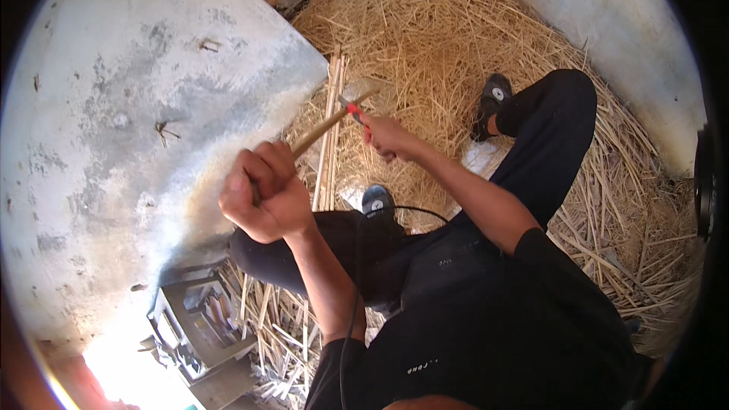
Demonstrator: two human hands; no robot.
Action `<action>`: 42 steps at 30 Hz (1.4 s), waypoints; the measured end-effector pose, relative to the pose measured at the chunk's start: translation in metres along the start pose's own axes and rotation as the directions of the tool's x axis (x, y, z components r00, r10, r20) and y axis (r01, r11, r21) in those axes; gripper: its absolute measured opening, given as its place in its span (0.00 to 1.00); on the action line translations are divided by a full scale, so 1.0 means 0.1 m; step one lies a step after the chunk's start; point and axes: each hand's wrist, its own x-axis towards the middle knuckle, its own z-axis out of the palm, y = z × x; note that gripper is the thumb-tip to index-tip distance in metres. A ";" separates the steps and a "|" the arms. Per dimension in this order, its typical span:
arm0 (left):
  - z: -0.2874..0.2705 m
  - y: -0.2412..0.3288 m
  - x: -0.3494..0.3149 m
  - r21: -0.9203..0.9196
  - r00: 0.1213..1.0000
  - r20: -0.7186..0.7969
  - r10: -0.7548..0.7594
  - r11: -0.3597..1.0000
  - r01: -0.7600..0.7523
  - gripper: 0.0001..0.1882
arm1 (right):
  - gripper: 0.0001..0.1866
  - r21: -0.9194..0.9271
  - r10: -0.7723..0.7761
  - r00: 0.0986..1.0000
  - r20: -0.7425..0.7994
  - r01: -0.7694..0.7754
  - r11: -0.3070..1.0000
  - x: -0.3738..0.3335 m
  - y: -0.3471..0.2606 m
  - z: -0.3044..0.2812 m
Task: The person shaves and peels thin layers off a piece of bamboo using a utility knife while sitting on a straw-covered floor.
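Note:
My left hand (266, 193) is closed in a fist round the near end of a light brown bamboo or wooden stick (317, 132). The stick slants up and away to the right, off the floor. My right hand (387, 139) grips a knife with a red and dark handle (353, 108). The knife's short blade meets the stick near its far end. Most of the handle is hidden in my fingers. Beyond the stick, several long pale split strips (328, 156) lean or lie lengthwise on the straw.
Loose straw and shavings (425, 23) cover the floor around my legs and shoes. A stained pale wall (114, 106) with nails or hooks stands on the left; another wall (630, 23) curves along the right. At lower left sits a grey box-like frame (190, 319). A dark cord (357, 288) hangs along my front.

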 end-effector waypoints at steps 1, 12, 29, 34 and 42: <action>-0.03 0.03 0.00 0.009 1.000 -0.010 -0.010 1.000 0.010 0.20 | 0.23 0.101 -0.020 0.999 -0.031 0.023 0.995 0.01 -0.14 -0.05; -0.06 0.00 -0.03 -0.043 1.000 0.024 -0.003 0.999 0.005 0.21 | 0.21 0.105 0.247 0.962 0.117 -0.259 0.960 -0.10 -0.37 -0.11; -0.07 0.06 -0.02 0.019 0.999 0.035 0.023 1.000 -0.023 0.20 | 0.28 -0.139 -0.159 0.973 -0.165 0.137 0.981 -0.25 -0.30 -0.17; 0.02 -0.03 0.03 -0.001 0.998 0.053 0.016 1.000 -0.016 0.20 | 0.27 -0.374 -0.090 0.990 -0.111 0.042 0.926 -0.05 -0.19 -0.16; -0.11 0.09 0.02 0.039 1.000 0.013 -0.020 0.999 0.020 0.20 | 0.27 -0.313 -0.216 0.970 -0.110 0.172 0.934 -0.06 -0.52 -0.06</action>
